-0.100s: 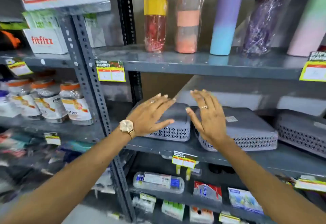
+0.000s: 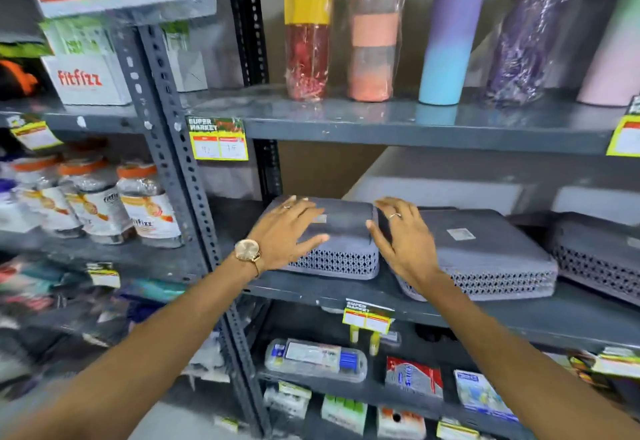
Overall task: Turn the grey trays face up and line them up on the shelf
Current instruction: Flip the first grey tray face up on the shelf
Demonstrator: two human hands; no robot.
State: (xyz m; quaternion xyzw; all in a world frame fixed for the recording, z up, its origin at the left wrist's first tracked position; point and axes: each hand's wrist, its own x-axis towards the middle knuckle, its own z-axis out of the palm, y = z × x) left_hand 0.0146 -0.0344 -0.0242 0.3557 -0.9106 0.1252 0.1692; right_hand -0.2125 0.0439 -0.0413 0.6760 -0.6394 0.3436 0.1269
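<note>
- Hands have closed in since a moment ago: your left hand now lies flat on the leftmost grey tray, your right hand at its right end. Both are spread open, not gripping.
- All trays on the shelf are still face down.
- Flip room is tight: the middle tray sits just beside, with the upper shelf overhead. Pull toward the front edge first.

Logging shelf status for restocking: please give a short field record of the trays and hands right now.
trays: three grey stacks, all face down
left tray: under left hand, fingers spread on its base
middle tray: right hand at its left edge
right tray: untouched, partly cut off
shelf: middle level
grip: none closed yet
</note>
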